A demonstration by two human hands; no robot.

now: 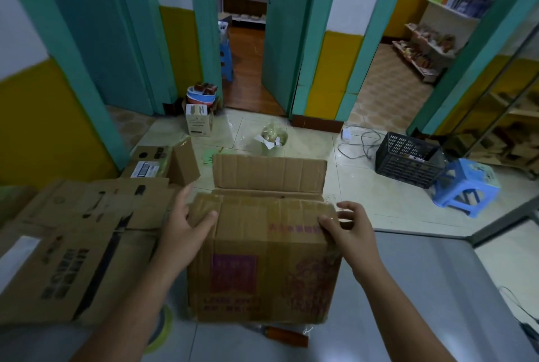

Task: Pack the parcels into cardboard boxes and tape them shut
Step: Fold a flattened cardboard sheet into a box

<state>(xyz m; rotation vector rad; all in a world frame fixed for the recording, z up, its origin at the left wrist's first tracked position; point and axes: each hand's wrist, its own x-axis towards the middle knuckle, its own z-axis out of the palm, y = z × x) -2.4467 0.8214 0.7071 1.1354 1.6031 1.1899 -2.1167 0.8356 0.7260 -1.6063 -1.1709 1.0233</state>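
Note:
A brown cardboard box with purple print stands on the grey table in front of me. Its near top flap is folded down flat and its far flap stands upright. My left hand holds the box's top left corner, thumb on the folded flap and fingers over the side. At the top right corner my right hand presses its thumb on the flap, its fingers loosely curled past the edge. A tape roll lies by the box's lower left, partly hidden by my left arm.
Flattened cardboard boxes are piled on the left. An orange-handled cutter lies just in front of the box. On the floor beyond are a blue stool, a black crate, a cable, a small carton and a pale bucket.

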